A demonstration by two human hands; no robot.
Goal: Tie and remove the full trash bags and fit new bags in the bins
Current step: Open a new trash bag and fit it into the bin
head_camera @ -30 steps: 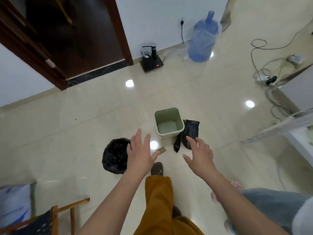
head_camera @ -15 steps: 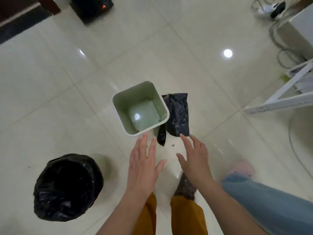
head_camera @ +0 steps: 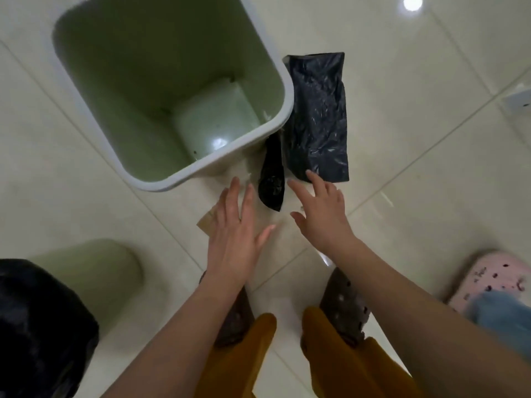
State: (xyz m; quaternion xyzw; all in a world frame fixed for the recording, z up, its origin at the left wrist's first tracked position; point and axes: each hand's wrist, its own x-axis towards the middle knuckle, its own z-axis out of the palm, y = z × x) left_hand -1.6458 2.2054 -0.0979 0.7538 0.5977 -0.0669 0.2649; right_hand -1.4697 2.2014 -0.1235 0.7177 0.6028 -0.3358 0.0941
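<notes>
Reaching w/ flat fingers: right hand (head_camera: 323, 214) touching folded black bag (head_camera: 316, 116); left hand (head_camera: 234, 234) holding nothing, near green bin (head_camera: 275, 67).

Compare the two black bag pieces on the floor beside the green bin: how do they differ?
The wide folded bag is a broad, flat rectangle lying along the green bin's right side; the narrow bag piece is a slim, tapered strip at the bin's near corner. The right hand's fingertips overlap the wide bag's near edge; the narrow piece lies between both hands, with the left hand short of it. Both are black, crinkled plastic, unopened.
</notes>
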